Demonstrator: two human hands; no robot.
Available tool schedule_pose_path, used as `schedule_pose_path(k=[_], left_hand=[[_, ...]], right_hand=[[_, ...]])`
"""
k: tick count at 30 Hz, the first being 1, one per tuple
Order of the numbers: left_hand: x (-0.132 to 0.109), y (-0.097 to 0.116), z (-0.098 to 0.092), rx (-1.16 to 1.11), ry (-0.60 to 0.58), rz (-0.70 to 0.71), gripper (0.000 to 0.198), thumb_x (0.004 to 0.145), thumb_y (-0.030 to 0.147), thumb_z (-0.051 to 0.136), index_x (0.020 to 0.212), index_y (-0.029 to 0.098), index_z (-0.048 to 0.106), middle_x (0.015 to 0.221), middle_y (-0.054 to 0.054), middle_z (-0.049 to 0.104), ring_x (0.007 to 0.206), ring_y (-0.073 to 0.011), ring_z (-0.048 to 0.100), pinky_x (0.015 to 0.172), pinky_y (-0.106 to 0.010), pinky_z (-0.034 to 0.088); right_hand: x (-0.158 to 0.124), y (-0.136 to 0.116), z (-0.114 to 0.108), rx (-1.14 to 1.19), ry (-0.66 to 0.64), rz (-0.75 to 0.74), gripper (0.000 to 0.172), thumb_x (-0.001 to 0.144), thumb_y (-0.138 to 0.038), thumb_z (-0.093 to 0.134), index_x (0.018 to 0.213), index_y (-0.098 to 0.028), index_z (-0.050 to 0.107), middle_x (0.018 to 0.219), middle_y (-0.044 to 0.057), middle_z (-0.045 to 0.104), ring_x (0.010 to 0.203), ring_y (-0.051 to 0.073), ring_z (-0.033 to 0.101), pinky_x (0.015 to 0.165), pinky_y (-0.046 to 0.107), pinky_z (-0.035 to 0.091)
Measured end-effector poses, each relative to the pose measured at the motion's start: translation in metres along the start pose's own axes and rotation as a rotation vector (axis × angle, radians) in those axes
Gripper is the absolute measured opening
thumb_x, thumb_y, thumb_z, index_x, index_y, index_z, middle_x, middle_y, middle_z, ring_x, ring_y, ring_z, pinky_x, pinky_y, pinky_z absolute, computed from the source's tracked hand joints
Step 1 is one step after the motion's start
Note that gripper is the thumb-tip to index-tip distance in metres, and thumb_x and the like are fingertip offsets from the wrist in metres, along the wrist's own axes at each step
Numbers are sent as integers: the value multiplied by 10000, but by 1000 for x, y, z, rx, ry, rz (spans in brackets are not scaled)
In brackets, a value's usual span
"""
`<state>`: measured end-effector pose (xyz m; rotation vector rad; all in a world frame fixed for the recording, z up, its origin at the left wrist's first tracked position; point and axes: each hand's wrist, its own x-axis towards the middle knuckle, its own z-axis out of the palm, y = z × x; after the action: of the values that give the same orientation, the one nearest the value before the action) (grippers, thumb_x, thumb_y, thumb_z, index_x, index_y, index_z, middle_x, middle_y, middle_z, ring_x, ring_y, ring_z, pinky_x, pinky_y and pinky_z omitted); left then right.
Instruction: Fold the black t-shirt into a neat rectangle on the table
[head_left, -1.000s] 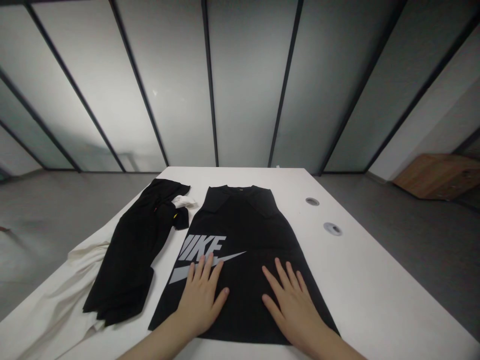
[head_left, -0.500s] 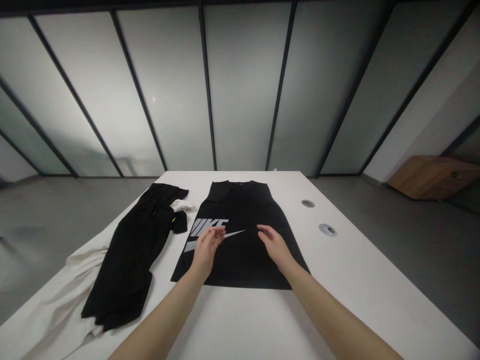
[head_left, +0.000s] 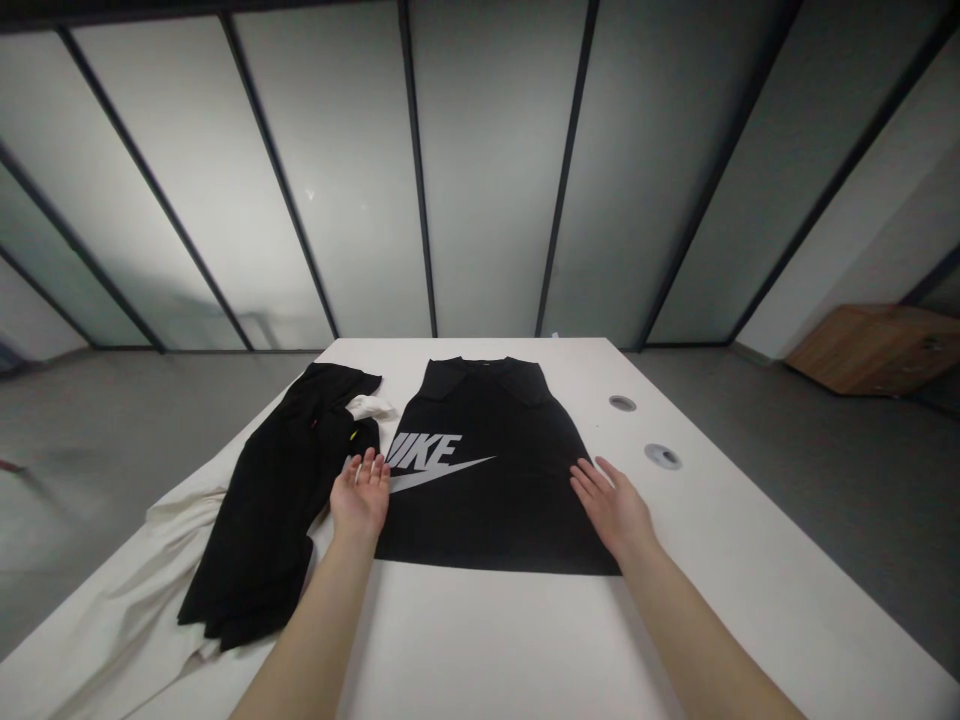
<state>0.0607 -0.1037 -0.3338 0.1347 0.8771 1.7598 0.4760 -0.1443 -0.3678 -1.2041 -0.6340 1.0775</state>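
Palm-up left hand (head_left: 361,498) and right hand (head_left: 616,508) flank a printed shirt (head_left: 495,480).

1. A black shirt (head_left: 502,490) lies flat and smooth on the white table (head_left: 480,640).
2. Its neckline points to twelve o'clock, its straight hem to six.
3. Pale grey "NIKE" lettering above a swoosh sits towards nine o'clock, reaching the edge.
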Motion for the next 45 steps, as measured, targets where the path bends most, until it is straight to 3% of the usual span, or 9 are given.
schedule_pose_path(k=[4, 8, 11, 15, 20, 26, 29, 33, 45], left_hand=[[-14, -5, 5, -245, -61, -105, 153, 1006, 278, 452, 997, 185, 573, 939, -63, 675, 743, -135, 674, 670, -253, 594], [-21, -11, 6, -225, -213, -520, 403, 1090, 392, 319, 1181, 123, 605, 946, -129, 690, 691, -176, 678, 556, -273, 565], [-22, -12, 10, -126, -202, -572, 573, 1096, 517, 246, 1359, 119, 563, 1174, -227, 701, 951, -295, 753, 684, -400, 633], [-25, -17, 17, -44, -143, -444, 663, 1086, 587, 202, 1509, 139, 448, 1411, -272, 615, 1231, -358, 691, 838, -477, 644], [-29, -37, 20, 241, -118, -200, 461, 1098, 435, 306, 1436, 180, 489, 1451, -238, 604, 1165, -270, 728, 939, -415, 616], [-37, -55, 7, 1162, -547, 440, 327, 980, 395, 583, 1224, 202, 683, 1370, -161, 679, 1316, -314, 628, 1171, -525, 446], [-50, -61, -2, 1677, -706, 695, 512, 996, 426, 557, 1444, 184, 612, 1549, -191, 562, 1499, -390, 444, 1233, -617, 322], [-62, -64, -4, 2185, -519, 771, 631, 1043, 523, 466, 1601, 228, 486, 1683, -179, 393, 1557, -491, 294, 1201, -751, 238], [-54, -50, 0, 2335, -260, 739, 678, 1045, 527, 443, 1604, 145, 472, 1655, -266, 396, 1541, -498, 319, 1180, -736, 276]], right_hand=[[-13, -13, 3, 431, 278, 129, 316, 918, -301, 588, 1232, -263, 596, 1320, 75, 666, 1220, 189, 687, 1116, 404, 541], [-28, -24, 19, 696, 71, 362, 359, 1044, -298, 362, 1342, -227, 550, 1410, 140, 636, 1269, 208, 678, 1018, 416, 614], [-28, -26, 18, 668, -7, 407, 432, 1082, -354, 309, 1451, -215, 487, 1487, 166, 590, 1327, 228, 646, 1028, 454, 605], [-13, -22, 5, 514, 83, 243, 479, 1074, -353, 289, 1520, -256, 432, 1546, 156, 549, 1339, 228, 637, 1116, 533, 529], [-1, -5, -1, 46, 216, -55, 516, 992, -409, 490, 1481, -250, 522, 1589, 115, 521, 1442, 238, 540, 1237, 466, 408], [-22, 15, 13, -1027, -182, -466, 630, 1015, -456, 417, 1590, -206, 479, 1686, 119, 406, 1611, 340, 236, 1304, 605, 185], [-41, 20, 20, -1400, -344, -450, 651, 1036, -476, 418, 1643, -241, 410, 1752, 114, 261, 1625, 405, 122, 1286, 651, 144], [-58, 14, 26, -1591, -452, -387, 749, 1031, -645, 429, 1682, -294, 319, 1783, 107, 117, 1623, 428, 60, 1294, 605, 119], [-67, -4, 34, -1672, -364, -168, 1050, 871, -848, 553, 1703, -290, 240, 1787, 147, 43, 1606, 500, 24, 1272, 650, 74]])
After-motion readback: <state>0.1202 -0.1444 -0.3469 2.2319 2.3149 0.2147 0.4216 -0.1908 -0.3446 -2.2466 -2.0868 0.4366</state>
